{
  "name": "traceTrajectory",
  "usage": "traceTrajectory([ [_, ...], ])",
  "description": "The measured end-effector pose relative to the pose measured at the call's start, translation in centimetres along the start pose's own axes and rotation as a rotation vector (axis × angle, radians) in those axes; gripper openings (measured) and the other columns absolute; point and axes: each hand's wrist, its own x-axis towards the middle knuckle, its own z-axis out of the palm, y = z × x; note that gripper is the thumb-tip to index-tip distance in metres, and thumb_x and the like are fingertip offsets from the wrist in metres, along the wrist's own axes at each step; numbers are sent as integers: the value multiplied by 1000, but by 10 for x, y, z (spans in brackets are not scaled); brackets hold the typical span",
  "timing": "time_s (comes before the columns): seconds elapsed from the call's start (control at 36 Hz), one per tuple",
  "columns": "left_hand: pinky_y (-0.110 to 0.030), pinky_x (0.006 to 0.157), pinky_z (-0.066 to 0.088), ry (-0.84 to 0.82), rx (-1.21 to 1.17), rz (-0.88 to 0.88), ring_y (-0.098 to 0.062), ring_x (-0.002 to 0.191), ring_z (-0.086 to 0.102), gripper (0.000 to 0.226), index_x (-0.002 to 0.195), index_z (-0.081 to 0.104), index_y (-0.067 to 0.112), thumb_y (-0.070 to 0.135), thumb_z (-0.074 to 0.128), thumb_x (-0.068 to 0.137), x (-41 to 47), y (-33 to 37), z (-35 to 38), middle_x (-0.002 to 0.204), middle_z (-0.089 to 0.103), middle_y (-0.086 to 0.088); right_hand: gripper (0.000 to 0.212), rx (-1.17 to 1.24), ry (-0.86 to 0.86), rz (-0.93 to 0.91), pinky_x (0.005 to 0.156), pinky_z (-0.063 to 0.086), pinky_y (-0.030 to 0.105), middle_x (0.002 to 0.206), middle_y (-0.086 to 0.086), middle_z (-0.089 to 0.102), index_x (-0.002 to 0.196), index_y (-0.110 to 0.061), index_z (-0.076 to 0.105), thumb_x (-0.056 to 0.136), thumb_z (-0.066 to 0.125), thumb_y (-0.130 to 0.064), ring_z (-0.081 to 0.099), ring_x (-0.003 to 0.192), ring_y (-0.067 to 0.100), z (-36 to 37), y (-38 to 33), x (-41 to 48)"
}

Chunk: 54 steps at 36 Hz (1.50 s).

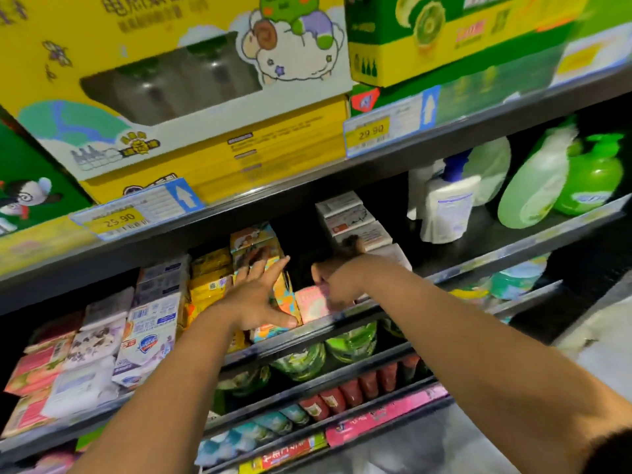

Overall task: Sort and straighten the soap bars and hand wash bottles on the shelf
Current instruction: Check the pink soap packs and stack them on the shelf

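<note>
Nearest, the left hand (260,297) lies flat with its fingers spread apart, pressing on the orange soap box (285,302) at the front edge of the shelf (342,321). At its 3 o'clock, the right hand (337,280) is curled and seems to hold the pink soap box (311,306). Farther back, at 12 o'clock, the white soap boxes (352,217) sit in a stack. Far off at 2 o'clock are the hand wash bottles (595,179). The pink soap box is very close to the edge. A quick pull could make it slip and fall. A bump could knock the orange one down too.
</note>
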Motion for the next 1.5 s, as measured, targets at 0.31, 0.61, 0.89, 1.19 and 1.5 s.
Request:
traceTrajectory([
  [0.31, -31, 107, 26, 300, -335, 146, -20, 143, 25, 106, 144, 19, 54, 47, 90, 65, -14, -14, 12, 147, 30, 10, 32, 268, 355, -118, 115, 16, 45, 127, 0, 47, 130, -36, 52, 99, 58, -40, 33, 131, 21, -1, 0, -23],
  [0.61, -30, 108, 46, 658, -608, 325, -2, 141, 37, 92, 142, 32, 62, 2, 73, 87, -78, 12, 51, 149, 33, 28, 34, 1344, 475, -399, 80, 56, 23, 120, 9, 59, 120, -21, 51, 94, 68, -7, 63, 97, 14, 31, -26, -45],
  [0.89, -9, 106, 31, 863, -330, 470, -22, 144, 34, 81, 130, 53, 47, -6, 80, 74, -111, 18, 40, 161, 24, 2, 17, 1618, 371, -371, 111, 43, 47, 128, -7, 58, 118, -35, 58, 103, 53, -40, 53, 123, 15, 51, -52, -66],
  [1.19, -38, 92, 51, 710, -1107, 303, -24, 111, 65, 61, 111, 69, 29, 55, 87, 58, -119, 31, 40, 116, 70, 0, 38, 1679, 146, -461, 81, 54, 37, 111, 2, 71, 124, -25, 61, 94, 61, -48, 65, 94, 18, 45, -46, -84],
  [1.5, -40, 91, 52, 620, -1245, 193, -22, 112, 67, 47, 125, 61, 35, 44, 78, 82, -125, 36, 37, 121, 69, 0, 26, 1509, 352, -464, 91, 51, 23, 111, -11, 72, 120, -29, 63, 95, 68, -24, 67, 105, 2, 44, -52, -85],
])
